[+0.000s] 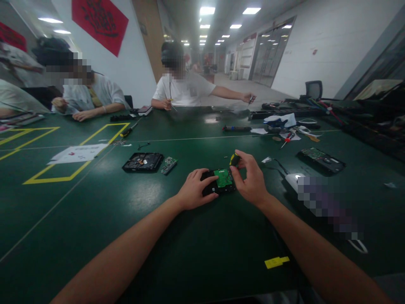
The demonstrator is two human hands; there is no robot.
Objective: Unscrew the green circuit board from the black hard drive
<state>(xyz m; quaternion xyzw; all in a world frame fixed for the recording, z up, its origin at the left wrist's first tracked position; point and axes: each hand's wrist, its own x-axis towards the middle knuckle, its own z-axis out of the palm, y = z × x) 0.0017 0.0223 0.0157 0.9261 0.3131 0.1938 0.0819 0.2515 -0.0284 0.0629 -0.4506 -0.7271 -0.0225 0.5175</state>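
A black hard drive with a green circuit board [224, 178] lies on the dark green table [190, 257] in front of me. Spread over its left side, my left hand [198, 189] presses it down with the fingers apart. My right hand [251, 177] grips the yellow and black handle of a screwdriver [234, 159] between thumb and fingers, above the drive's right edge. The shaft points down at the board and its tip is too small to make out. To the left are an opened black drive case [143, 162] and a loose circuit board [169, 165].
Another drive [321, 160] lies at the right, beyond a pale device with a cable [316, 198]. Tools, including a red screwdriver [288, 138], are at the back right. A yellow-handled screwdriver [128, 131] and a paper sheet [79, 153] are leftward. Several people sit across the table.
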